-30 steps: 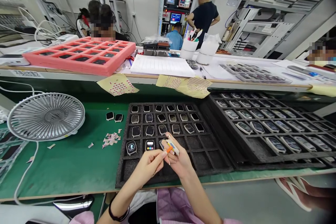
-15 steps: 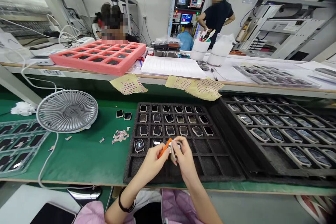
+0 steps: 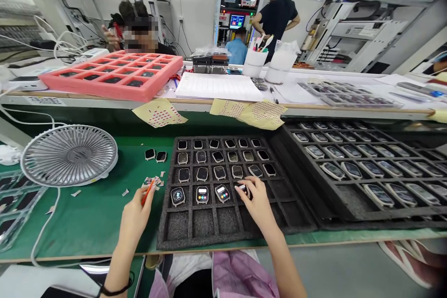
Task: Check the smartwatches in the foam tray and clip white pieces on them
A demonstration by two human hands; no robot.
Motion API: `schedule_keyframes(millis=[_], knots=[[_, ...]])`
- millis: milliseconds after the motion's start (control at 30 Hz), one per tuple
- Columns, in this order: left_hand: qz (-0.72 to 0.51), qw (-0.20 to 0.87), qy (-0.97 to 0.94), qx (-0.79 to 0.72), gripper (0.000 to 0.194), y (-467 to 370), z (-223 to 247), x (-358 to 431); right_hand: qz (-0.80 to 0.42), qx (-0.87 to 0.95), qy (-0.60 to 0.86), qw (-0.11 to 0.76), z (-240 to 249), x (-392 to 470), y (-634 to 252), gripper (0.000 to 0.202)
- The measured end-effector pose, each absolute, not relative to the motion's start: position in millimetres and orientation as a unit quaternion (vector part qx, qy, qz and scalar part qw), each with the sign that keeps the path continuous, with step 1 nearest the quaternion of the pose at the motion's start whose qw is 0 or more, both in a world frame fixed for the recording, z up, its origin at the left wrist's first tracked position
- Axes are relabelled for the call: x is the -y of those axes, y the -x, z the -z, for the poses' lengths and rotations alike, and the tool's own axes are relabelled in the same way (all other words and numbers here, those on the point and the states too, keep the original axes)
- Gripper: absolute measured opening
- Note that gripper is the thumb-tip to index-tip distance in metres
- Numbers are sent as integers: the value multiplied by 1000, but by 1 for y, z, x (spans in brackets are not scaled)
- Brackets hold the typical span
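My left hand (image 3: 135,212) is closed around a thin orange tool (image 3: 147,193), whose tip is beside a small pile of pale label-like scraps (image 3: 158,181) on the green mat. My right hand (image 3: 257,200) has its fingers on a smartwatch (image 3: 243,189) in a compartment of the black foam tray (image 3: 177,228); the fingers partly cover that watch. To its left in the same row lie smartwatches with lit screens, among them one with a round dial (image 3: 178,196) and one showing coloured icons (image 3: 222,193). The rows behind hold several watches with dark screens.
A grey fan (image 3: 71,153) stands at the left beside a clear tray (image 3: 21,195) of dark screens. Two loose watches (image 3: 155,155) lie behind the scraps. Another foam tray of watches (image 3: 372,170) is at the right. A pink foam tray (image 3: 115,86) sits on the shelf above.
My hands were together around a watch and the orange tool. They have parted: the left has moved left to the scraps with the tool, the right has brought the watch into the tray.
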State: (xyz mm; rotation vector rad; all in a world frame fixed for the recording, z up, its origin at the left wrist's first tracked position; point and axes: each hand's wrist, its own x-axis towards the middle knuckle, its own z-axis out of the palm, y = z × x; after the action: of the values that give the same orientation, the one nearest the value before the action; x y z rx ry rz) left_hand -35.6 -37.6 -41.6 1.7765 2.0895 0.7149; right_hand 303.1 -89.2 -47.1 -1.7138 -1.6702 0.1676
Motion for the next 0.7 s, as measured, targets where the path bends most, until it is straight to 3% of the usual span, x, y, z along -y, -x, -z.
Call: schedule_keyframes(millis=[67, 167, 233, 400, 700], knots=[[-261, 167, -611, -729, 38, 40, 43, 43, -37, 703, 627, 333, 41, 105, -306, 46], [-284, 192, -597, -725, 38, 47, 48, 49, -47, 813, 529, 239, 38, 129, -306, 86], [-296, 207, -590, -722, 40, 52, 52, 53, -41, 844, 498, 194, 43, 138, -303, 96], [-325, 223, -565, -725, 43, 58, 56, 60, 9, 846, 493, 201, 64, 105, -307, 92], [-348, 235, -554, -719, 50, 59, 35, 74, -44, 788, 572, 223, 47, -93, -299, 81]])
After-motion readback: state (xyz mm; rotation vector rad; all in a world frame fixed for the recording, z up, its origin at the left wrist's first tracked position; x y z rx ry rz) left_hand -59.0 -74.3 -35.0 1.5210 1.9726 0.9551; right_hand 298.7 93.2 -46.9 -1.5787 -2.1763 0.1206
